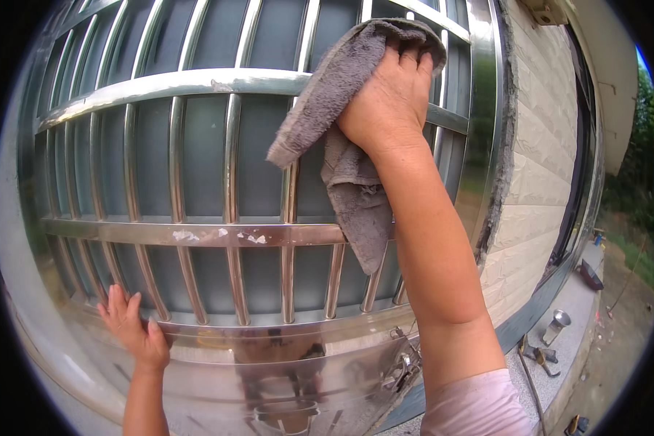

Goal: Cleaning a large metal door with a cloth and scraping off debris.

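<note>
My right hand [395, 98] grips a folded grey terry cloth [354, 71] near the upper right of a barred metal door [261, 234]. The cloth hangs down over the polished bars, and one corner reaches below the middle crossbar. Behind the bars are dull grey-blue panels. White residue patches mark the lower crossbar [196, 233]. At the lower left, my left hand [133, 329] rests with fingers apart against the bottom rail of the bars and holds nothing. Below it, the shiny lower panel [283, 376] shows reflections.
A handle with keys or clips [403, 368] sits at the door's lower right. Right of the frame is a cream tiled wall [539, 180]. On the ledge beyond stand a metal cup [557, 325], some tools and a dark dustpan-like object [589, 275]. Trees stand outside.
</note>
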### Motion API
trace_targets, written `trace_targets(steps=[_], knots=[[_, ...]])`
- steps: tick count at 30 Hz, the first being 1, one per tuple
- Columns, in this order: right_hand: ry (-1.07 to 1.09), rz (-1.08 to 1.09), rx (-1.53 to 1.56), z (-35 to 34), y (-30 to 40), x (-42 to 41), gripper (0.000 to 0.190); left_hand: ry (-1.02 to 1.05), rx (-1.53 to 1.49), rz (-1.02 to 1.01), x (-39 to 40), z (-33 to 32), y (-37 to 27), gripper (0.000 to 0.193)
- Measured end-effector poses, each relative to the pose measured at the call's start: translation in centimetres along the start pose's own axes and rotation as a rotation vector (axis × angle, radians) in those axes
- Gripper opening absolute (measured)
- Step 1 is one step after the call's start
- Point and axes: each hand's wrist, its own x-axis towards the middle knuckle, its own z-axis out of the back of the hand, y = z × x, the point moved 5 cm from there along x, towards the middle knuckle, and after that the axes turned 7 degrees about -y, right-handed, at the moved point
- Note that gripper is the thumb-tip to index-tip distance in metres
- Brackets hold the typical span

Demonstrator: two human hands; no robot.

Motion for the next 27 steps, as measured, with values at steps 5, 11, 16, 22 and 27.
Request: trace_targets(steps=[5,11,16,22,27], knots=[[-0.038,0.173,0.117,0.9,5.9,0.8,0.058,-0.007,-0.009,-0.026,0.2,-0.5,-0.5,0.044],[-0.304,0.316,0.438,1.8,5.8,-0.7,0.038,-0.026,0.04,-0.018,0.0,-0.2,0.3,0.045],[-0.255,0.306,0.409,1.7,-0.7,-1.7,0.016,-0.024,0.041,-0.009,0.3,-0.2,-0.2,0.043],[-0.054,0.049,0.306,1.8,-5.8,-0.2,0.019,-0.022,0.025,-0.01,0.3,0.2,-0.3,0.044],[0.034,-0.149,-0.013,-0.2,-9.7,2.5,0.025,-0.016,0.013,-0.037,0.5,0.1,-0.6,0.045]])
